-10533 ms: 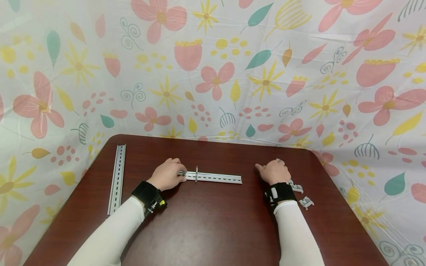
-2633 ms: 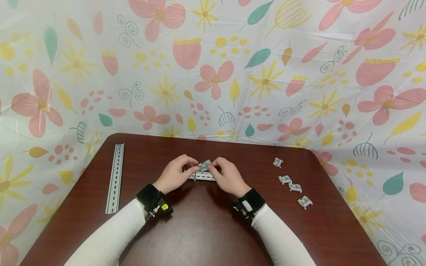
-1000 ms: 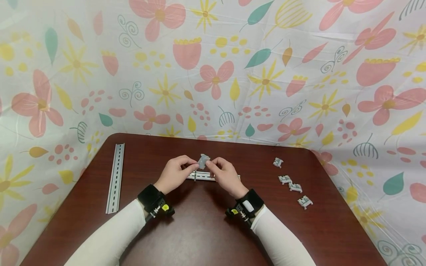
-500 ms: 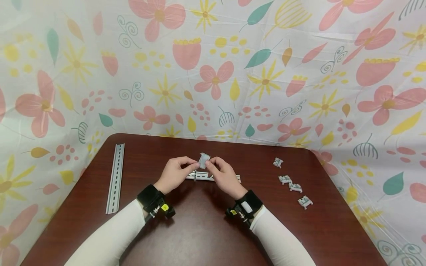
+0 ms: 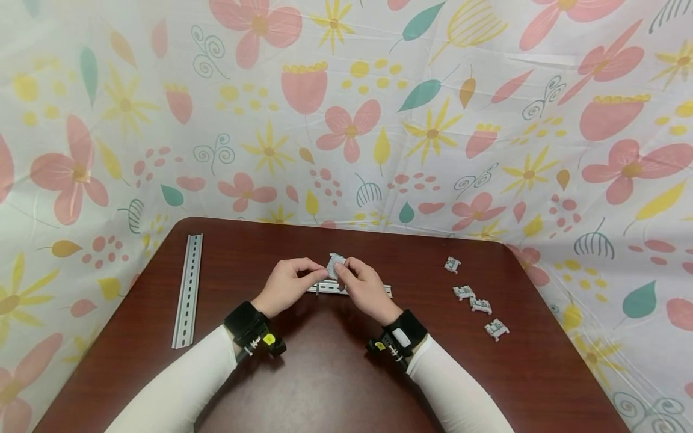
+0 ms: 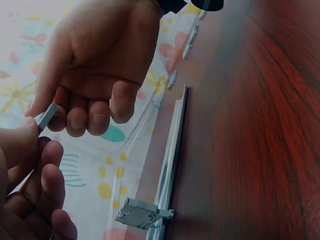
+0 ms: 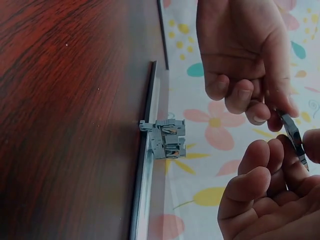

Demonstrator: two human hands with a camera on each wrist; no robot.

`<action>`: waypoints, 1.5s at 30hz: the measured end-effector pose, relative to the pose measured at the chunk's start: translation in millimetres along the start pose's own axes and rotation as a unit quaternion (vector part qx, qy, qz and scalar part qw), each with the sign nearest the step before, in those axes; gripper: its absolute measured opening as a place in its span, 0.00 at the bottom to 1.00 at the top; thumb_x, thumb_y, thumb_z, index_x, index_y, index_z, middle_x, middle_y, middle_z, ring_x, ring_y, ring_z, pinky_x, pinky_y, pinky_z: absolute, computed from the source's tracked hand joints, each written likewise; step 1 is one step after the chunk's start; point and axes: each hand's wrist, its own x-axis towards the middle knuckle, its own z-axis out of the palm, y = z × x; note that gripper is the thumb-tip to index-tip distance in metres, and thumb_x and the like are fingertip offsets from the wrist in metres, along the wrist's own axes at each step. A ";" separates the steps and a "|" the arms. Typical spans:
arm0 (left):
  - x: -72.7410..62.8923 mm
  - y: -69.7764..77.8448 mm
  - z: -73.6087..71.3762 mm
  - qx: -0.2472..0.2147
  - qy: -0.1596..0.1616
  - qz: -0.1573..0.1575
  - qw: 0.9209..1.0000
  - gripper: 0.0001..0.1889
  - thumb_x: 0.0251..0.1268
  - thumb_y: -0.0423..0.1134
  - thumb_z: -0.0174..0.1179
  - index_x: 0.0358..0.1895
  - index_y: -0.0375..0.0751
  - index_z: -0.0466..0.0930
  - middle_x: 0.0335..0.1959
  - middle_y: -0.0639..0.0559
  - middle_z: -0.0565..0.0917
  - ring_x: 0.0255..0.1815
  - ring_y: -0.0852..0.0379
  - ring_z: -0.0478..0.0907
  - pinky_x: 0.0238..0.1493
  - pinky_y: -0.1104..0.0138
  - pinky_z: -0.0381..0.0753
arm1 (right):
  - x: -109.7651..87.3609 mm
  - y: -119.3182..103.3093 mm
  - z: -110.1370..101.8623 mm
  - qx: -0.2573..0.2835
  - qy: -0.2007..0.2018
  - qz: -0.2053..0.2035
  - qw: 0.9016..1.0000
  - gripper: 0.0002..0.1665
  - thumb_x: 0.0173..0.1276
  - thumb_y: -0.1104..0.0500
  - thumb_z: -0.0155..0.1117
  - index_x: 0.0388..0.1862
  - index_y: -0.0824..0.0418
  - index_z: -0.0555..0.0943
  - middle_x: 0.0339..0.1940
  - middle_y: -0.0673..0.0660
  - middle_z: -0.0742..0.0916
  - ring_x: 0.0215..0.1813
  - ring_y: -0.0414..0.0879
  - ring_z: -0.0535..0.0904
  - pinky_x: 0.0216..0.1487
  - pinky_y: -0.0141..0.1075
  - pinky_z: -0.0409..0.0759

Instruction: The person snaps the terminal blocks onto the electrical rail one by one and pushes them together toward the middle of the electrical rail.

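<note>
A flat grey terminal block [image 5: 334, 264] is held up above the slotted metal DIN rail [image 5: 331, 287]. My left hand [image 5: 289, 285] pinches one end of it between thumb and fingertip. My right hand [image 5: 370, 291] pinches the other end the same way. Both wrist views show the held terminal block [image 6: 47, 118] edge-on, with the other fingers loosely curled below. Another terminal block [image 7: 167, 139] sits across the rail, standing out from it, near its left part. My hands cover parts of the rail in the head view.
Several loose terminal blocks [image 5: 495, 328] lie on the right side of the brown table [image 5: 335, 373]. A second, longer slotted rail [image 5: 187, 291] lies lengthwise at the left. A flower-patterned curtain [image 5: 346, 120] hangs behind the table.
Earlier, my left hand was at the rail's left end and my right hand by the loose blocks. Since then both hands have met over the rail, and the held block has been turned flat side out.
</note>
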 end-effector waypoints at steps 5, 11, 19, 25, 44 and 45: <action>0.0 0.1 -0.5 0.015 -0.014 -0.002 1.000 0.06 0.79 0.46 0.73 0.50 0.53 0.97 0.42 0.63 0.93 0.41 0.56 0.84 0.43 0.64 0.82 | -0.1 -1.5 0.4 -0.002 0.006 0.000 1.000 0.26 0.91 0.42 0.57 0.36 0.59 0.82 0.32 0.59 0.86 0.29 0.49 0.74 0.34 0.38 0.71; 1.1 -0.3 -5.5 0.041 -0.030 0.000 0.999 0.08 0.77 0.48 0.75 0.52 0.53 0.96 0.43 0.64 0.91 0.39 0.52 0.84 0.41 0.64 0.83 | 0.0 -1.1 -0.6 -0.002 0.008 -0.001 1.000 0.27 0.92 0.43 0.57 0.35 0.59 0.82 0.32 0.59 0.86 0.29 0.50 0.74 0.34 0.39 0.70; 2.1 -11.6 -15.5 0.142 -0.053 -0.005 0.988 0.19 0.75 0.52 0.77 0.59 0.46 0.93 0.49 0.61 0.87 0.52 0.59 0.82 0.54 0.58 0.84 | 2.8 5.8 -1.9 -0.009 0.019 -0.006 1.000 0.27 0.91 0.42 0.59 0.32 0.57 0.80 0.29 0.57 0.85 0.30 0.49 0.75 0.34 0.38 0.70; 2.3 -20.3 -18.1 0.216 -0.071 -0.002 0.974 0.22 0.70 0.51 0.80 0.60 0.43 0.92 0.49 0.56 0.85 0.55 0.53 0.81 0.57 0.54 0.85 | 3.5 9.4 -3.4 -0.013 0.024 -0.006 1.000 0.27 0.90 0.40 0.59 0.31 0.56 0.80 0.28 0.56 0.85 0.29 0.50 0.75 0.33 0.38 0.69; -0.7 -32.7 -19.1 0.303 -0.103 0.002 0.947 0.16 0.74 0.40 0.77 0.59 0.39 0.92 0.54 0.47 0.87 0.59 0.45 0.80 0.57 0.51 0.83 | 7.2 21.4 -3.9 -0.066 -0.007 0.001 0.998 0.28 0.90 0.43 0.59 0.28 0.55 0.78 0.25 0.58 0.84 0.25 0.49 0.73 0.32 0.40 0.70; -0.7 -33.0 -19.0 0.304 -0.103 0.001 0.947 0.16 0.74 0.39 0.77 0.59 0.39 0.92 0.54 0.47 0.87 0.59 0.45 0.80 0.57 0.51 0.83 | 7.5 22.1 -3.6 -0.071 -0.010 0.001 0.997 0.28 0.90 0.43 0.59 0.28 0.55 0.77 0.25 0.56 0.83 0.25 0.49 0.73 0.33 0.40 0.71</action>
